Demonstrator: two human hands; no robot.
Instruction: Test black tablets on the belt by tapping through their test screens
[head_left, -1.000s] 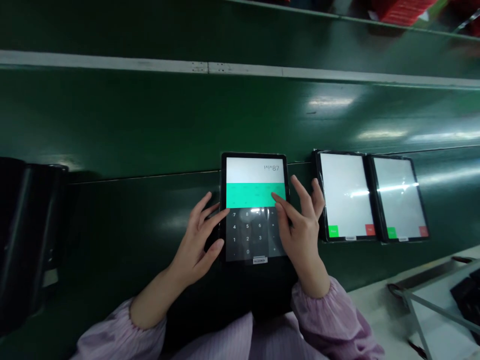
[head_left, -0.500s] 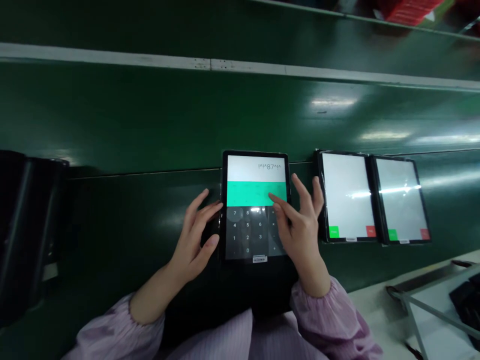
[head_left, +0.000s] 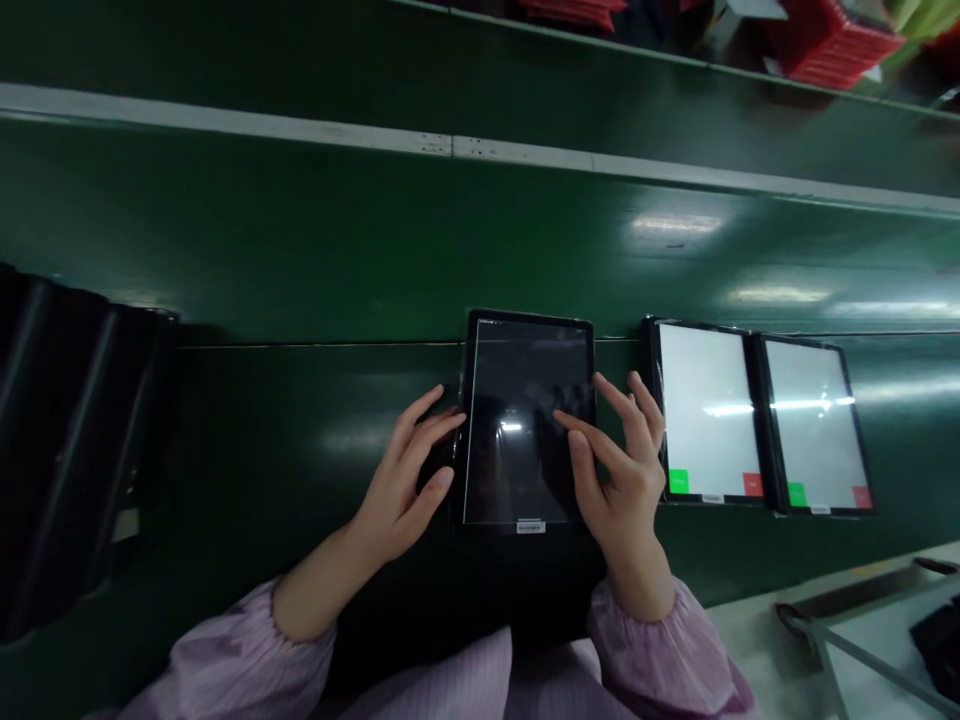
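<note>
A tablet (head_left: 517, 430) with a dark screen lies flat on the green table, a small white label at its near edge. My left hand (head_left: 409, 480) is at the tablet's left side, fingers apart, with fingertips at its edge and nothing held. Over the right part of the screen is my right hand (head_left: 622, 460), its index finger stretched out towards the glass and the other fingers spread. Whether that fingertip touches the screen cannot be made out.
Two tablets with white screens (head_left: 705, 400) (head_left: 817, 420) and green and red corner boxes lie side by side to the right. Dark cases (head_left: 75, 430) stand at the left. Red packs (head_left: 832, 45) sit on the far shelf. A metal-framed cart (head_left: 870, 660) is at the lower right.
The tablet's screen has gone from a calculator with a green band to dark. The view has shifted slightly, while both hands keep nearly the same places around the tablet.
</note>
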